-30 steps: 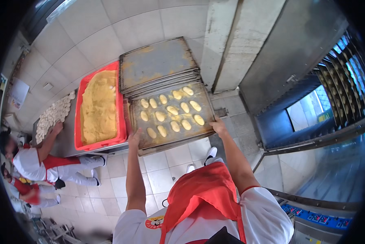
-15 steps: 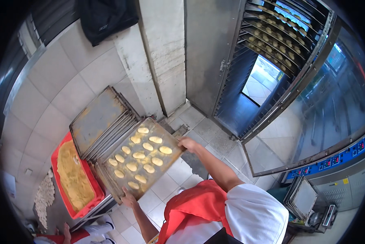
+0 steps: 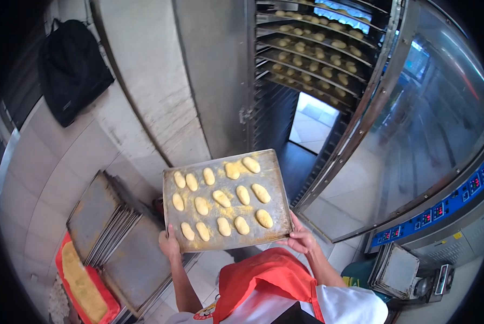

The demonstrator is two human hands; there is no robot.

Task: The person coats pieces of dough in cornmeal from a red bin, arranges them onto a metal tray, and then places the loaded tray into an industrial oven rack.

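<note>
I carry a worn metal baking tray point(image 3: 272, 178) dusted with yellow crumbs, with several pale oval dough pieces point(image 3: 221, 198) spread over it. My left hand point(image 3: 170, 242) grips its lower left corner; my right hand point(image 3: 301, 237) is closed on the lower right corner. Just beyond the tray stands a tall steel cabinet with its glass door point(image 3: 447, 108) swung open. Inside it, loaded trays of dough pieces point(image 3: 317, 51) fill the upper racks, above narrow side rails and a bright lower opening.
Stacked trays point(image 3: 91, 210) lie at lower left beside a red bin point(image 3: 106, 310) of yellow meal. A black bag point(image 3: 72, 70) hangs on the wall. At right are a blue control panel point(image 3: 431, 210), more trays point(image 3: 393, 270) and a green bin point(image 3: 358, 275).
My view has turned right toward the steel cabinet. I have lifted the tray away from the stacked trays and carried it round with both hands. The co-workers seen earlier are out of view.
</note>
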